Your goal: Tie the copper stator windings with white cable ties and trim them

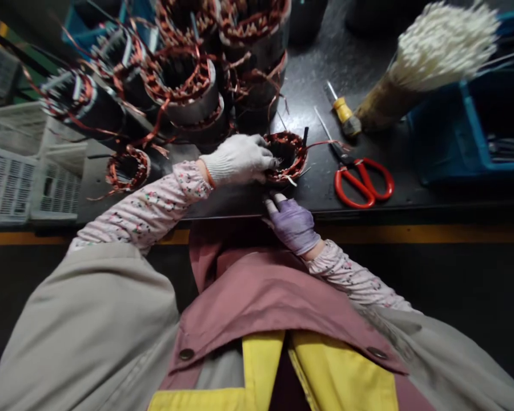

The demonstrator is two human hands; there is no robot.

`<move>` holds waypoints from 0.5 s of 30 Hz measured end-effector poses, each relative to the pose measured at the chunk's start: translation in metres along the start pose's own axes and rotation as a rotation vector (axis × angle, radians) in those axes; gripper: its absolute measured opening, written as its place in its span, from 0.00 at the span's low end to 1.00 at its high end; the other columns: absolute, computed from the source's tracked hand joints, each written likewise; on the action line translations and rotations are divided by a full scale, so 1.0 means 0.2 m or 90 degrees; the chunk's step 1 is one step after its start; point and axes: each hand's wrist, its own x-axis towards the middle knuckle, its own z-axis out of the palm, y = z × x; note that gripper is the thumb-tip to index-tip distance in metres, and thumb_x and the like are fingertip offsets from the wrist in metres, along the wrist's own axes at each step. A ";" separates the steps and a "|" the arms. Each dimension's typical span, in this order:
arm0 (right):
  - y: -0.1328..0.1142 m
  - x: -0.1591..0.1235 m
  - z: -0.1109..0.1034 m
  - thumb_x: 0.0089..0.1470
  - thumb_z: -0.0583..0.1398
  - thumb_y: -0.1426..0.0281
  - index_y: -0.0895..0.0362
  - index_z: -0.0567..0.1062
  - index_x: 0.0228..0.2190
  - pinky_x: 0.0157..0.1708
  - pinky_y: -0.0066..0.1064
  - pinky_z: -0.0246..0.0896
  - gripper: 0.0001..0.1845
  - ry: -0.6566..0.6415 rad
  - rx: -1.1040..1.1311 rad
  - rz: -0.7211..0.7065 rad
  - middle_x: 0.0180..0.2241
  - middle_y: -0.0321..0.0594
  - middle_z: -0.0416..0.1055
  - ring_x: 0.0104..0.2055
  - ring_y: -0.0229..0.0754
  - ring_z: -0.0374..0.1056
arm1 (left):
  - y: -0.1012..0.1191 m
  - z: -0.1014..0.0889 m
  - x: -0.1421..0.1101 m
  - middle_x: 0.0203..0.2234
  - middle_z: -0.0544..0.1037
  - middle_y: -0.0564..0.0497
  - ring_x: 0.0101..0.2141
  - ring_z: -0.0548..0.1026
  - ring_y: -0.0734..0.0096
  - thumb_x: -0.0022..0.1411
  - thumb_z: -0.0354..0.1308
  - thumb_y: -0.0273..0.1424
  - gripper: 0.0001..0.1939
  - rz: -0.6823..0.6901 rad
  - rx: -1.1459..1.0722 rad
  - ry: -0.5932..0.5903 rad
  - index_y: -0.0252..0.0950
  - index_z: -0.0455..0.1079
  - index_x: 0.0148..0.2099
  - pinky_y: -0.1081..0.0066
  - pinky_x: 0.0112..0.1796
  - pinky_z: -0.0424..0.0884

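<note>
A motor stator [286, 157] wound with copper wire stands near the front edge of the workbench, with a white cord end sticking out at its front. My left hand [240, 160], in a white knit glove, is closed on the stator's left rim, fingertips at the inner opening. Just in front of the stator, at the bench edge, is my right hand [292, 224] in a purple covering with pale fingertips. Its fingers point forward with the thumb apart, and nothing shows in them. Red-handled scissors [364, 181] lie to the right of the stator.
Several stacked stators [184, 85] fill the bench's back left; a smaller stator [128, 168] lies by my left forearm. At right are a yellow-handled screwdriver [345, 111], a bundle of white cords [445, 48] and a blue bin [445, 137]. White crates [8, 182] stand far left.
</note>
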 end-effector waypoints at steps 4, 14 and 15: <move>0.09 0.01 0.01 0.61 0.56 0.71 0.54 0.79 0.41 0.28 0.29 0.62 0.12 0.058 -0.051 -0.087 0.41 0.44 0.79 0.33 0.40 0.71 | -0.07 0.07 -0.05 0.50 0.79 0.48 0.54 0.72 0.56 0.57 0.64 0.34 0.20 0.050 -0.095 0.134 0.42 0.74 0.53 0.60 0.48 0.72; 0.02 -0.25 -0.33 0.55 0.64 0.74 0.52 0.73 0.37 0.31 0.34 0.77 0.08 0.369 0.503 0.076 0.40 0.40 0.77 0.36 0.42 0.78 | 0.07 0.19 -0.09 0.48 0.80 0.50 0.44 0.76 0.60 0.66 0.55 0.42 0.17 0.030 -0.062 0.217 0.46 0.74 0.54 0.65 0.36 0.71; -0.01 -0.27 -0.35 0.55 0.64 0.75 0.52 0.74 0.36 0.33 0.36 0.77 0.08 0.319 0.527 0.047 0.41 0.40 0.77 0.38 0.43 0.78 | 0.08 0.20 -0.09 0.51 0.79 0.50 0.45 0.75 0.60 0.68 0.53 0.39 0.17 0.034 -0.056 0.209 0.46 0.73 0.56 0.65 0.35 0.71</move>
